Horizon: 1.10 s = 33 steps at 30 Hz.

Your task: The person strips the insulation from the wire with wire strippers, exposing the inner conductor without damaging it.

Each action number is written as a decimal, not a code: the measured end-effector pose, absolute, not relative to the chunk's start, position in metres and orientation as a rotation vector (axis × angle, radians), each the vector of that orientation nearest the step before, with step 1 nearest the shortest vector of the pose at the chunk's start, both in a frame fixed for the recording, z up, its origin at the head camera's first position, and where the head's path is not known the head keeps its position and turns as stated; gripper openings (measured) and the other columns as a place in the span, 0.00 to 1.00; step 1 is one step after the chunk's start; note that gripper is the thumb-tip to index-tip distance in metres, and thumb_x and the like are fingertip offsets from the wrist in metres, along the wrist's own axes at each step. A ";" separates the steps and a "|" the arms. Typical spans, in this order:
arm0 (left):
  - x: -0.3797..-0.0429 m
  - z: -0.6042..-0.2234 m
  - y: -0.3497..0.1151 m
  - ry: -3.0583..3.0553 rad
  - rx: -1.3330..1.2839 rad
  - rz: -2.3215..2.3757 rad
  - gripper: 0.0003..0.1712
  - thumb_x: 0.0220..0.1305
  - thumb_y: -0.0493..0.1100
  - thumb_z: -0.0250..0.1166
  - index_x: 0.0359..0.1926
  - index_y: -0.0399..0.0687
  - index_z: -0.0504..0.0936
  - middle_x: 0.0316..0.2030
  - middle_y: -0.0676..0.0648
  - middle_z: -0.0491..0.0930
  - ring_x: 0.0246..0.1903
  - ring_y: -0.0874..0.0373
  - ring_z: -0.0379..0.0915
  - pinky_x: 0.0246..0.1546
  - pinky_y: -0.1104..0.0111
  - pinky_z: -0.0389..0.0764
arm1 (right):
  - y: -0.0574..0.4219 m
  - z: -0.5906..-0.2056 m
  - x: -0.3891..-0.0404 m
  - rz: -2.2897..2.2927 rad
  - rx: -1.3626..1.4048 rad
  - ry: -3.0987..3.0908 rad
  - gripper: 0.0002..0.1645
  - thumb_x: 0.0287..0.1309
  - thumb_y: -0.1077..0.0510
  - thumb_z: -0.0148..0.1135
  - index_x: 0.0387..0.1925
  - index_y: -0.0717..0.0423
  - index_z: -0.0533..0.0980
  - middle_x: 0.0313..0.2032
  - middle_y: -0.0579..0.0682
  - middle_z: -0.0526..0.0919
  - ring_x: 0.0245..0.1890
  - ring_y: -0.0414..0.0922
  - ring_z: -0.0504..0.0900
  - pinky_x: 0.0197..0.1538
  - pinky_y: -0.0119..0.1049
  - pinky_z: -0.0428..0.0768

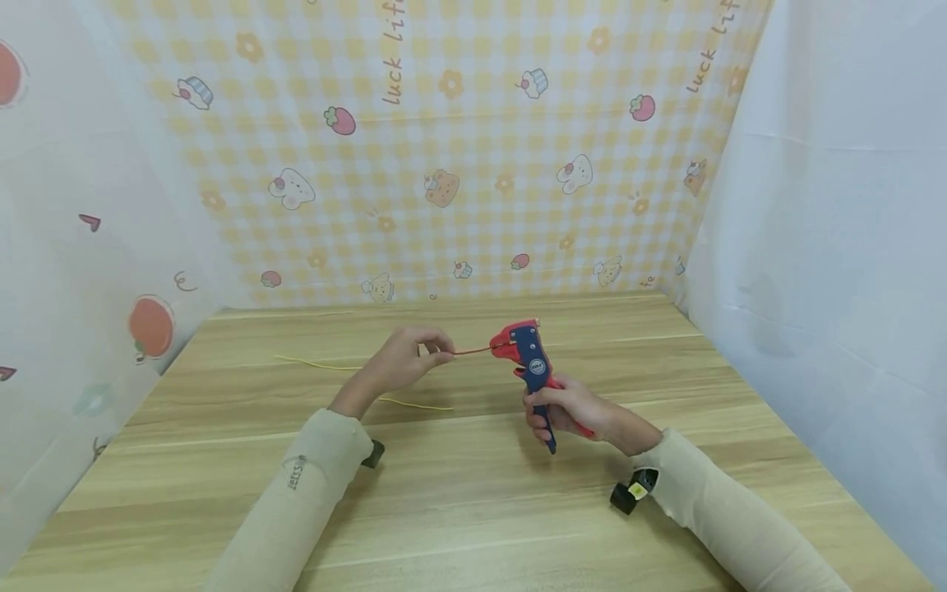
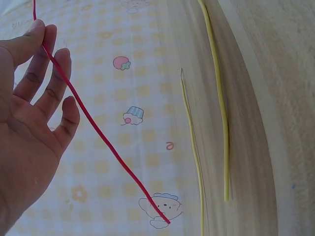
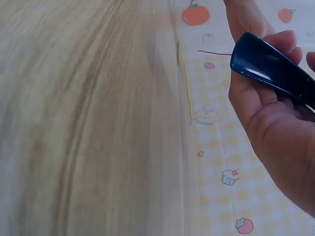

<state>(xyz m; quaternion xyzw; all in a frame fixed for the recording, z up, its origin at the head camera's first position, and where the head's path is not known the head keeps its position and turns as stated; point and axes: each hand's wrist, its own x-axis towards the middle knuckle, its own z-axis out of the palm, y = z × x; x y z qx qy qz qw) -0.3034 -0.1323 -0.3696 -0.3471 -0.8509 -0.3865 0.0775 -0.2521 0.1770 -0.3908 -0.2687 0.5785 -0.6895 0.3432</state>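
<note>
My right hand (image 1: 570, 407) grips the handles of a wire stripper (image 1: 528, 347), a red and dark blue tool held upright with its red nose to the left. A thin red wire (image 1: 473, 351) runs from that nose to my left hand (image 1: 405, 358), where thumb and index finger pinch it. In the left wrist view, the other fingers of my left hand (image 2: 34, 103) are loosely bent, and a long tail of the red wire (image 2: 110, 145) slants past the palm. The right wrist view shows a dark blue handle (image 3: 266, 64) in my fingers; the tool's nose is outside that view.
Two yellow wires lie on the wooden table (image 1: 459, 510), one behind my left hand (image 1: 311, 363) and one to its front right (image 1: 416, 404). A checked cloth (image 1: 473, 140) hangs behind the table, with pale cloth on both sides. Cameras (image 1: 632, 493) sit at my wrists.
</note>
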 end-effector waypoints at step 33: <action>-0.303 -0.370 -0.128 -2.559 -1.032 -1.161 0.04 0.66 0.40 0.67 0.37 0.44 0.86 0.36 0.54 0.85 0.36 0.59 0.79 0.31 0.66 0.76 | 0.176 -0.396 -0.247 -1.901 -0.663 1.573 0.05 0.68 0.62 0.46 0.33 0.56 0.65 0.19 0.44 0.67 0.16 0.38 0.67 0.23 0.30 0.75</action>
